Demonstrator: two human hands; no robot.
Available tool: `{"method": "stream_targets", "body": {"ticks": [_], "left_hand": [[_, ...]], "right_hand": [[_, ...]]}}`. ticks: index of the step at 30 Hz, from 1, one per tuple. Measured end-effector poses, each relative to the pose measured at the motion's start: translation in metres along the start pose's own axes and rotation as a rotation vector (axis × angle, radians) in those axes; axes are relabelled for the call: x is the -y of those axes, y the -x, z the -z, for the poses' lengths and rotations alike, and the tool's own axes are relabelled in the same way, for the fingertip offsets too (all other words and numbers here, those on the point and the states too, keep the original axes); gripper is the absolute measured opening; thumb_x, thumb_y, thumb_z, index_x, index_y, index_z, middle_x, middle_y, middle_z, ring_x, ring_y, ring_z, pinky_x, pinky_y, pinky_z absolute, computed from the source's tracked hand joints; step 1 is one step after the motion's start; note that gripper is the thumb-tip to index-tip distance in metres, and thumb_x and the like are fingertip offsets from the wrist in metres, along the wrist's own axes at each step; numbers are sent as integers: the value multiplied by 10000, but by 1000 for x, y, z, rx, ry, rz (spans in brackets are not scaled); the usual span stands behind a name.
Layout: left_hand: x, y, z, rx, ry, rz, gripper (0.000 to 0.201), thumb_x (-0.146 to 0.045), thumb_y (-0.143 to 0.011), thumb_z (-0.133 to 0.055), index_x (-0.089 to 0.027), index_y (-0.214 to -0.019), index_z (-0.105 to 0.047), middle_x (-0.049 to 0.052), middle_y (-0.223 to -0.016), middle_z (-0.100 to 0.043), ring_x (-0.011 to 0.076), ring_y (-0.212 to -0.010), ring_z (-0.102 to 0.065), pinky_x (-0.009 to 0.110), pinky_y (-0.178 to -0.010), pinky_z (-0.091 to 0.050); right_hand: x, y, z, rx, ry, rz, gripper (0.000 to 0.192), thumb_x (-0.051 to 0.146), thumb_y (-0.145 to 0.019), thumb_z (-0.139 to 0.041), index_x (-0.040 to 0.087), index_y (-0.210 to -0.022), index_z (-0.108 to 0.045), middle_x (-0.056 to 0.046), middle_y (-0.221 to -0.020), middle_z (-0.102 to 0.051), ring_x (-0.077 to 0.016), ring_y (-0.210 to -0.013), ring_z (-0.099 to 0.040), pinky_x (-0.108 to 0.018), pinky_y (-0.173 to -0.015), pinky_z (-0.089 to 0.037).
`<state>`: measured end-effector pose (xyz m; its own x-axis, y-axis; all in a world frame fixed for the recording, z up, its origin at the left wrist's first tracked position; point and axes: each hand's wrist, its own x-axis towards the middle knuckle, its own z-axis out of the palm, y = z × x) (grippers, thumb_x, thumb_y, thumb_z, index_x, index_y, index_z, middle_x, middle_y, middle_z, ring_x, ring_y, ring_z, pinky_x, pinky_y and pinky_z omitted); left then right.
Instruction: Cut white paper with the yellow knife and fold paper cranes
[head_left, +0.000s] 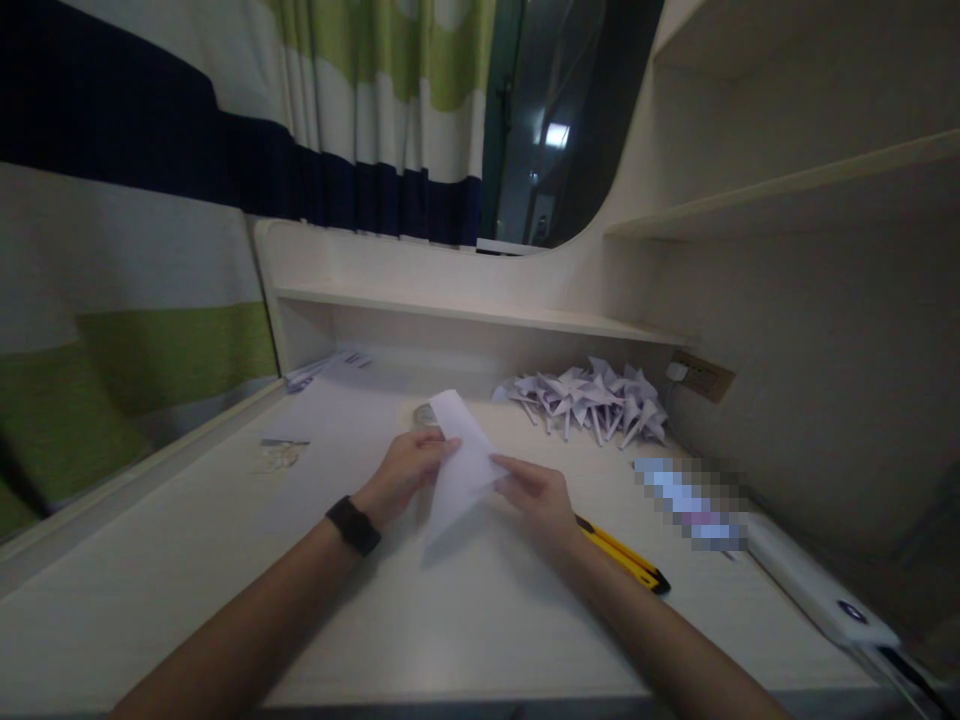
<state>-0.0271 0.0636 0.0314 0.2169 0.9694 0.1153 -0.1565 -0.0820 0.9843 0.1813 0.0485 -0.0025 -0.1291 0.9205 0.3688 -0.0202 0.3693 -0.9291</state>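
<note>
— Far left of the frame: scraps of paper (281, 452) lying flat on the desk (187, 560), untouched. Then, left of centre, the left hand (405, 475), strap on the wrist, fingers pinched shut on the near edge of the folded white paper (461, 465).

— And centre frame, held just above the desk, between both hands. Long axis running from lower left to upper right... no, tipping up and away, narrow end pointing toward the top of the frame.

— Right hand (536, 500) clamped on the opposite edge. Best done with edges lined up square before pressing the crease.

— Further right: yellow utility knife (622, 555) beside that wrist, heap of folded paper shapes (589, 400) beyond.
</note>
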Motion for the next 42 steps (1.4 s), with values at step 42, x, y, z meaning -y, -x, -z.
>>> {"method": "stream_targets", "body": {"ticks": [42], "left_hand": [[10,0,8,260,-148,174,774,-321,-692,-777,-210,-1378,-437,105,-1028,-673,175,-788,-636,259,-619,-468]], "right_hand": [[-5,-10,6,26,-139,-193,864,385,-595,-825,306,-1326,-370,-99,-1139,-608,-204,-750,-684,-349,-587,-578]]}}
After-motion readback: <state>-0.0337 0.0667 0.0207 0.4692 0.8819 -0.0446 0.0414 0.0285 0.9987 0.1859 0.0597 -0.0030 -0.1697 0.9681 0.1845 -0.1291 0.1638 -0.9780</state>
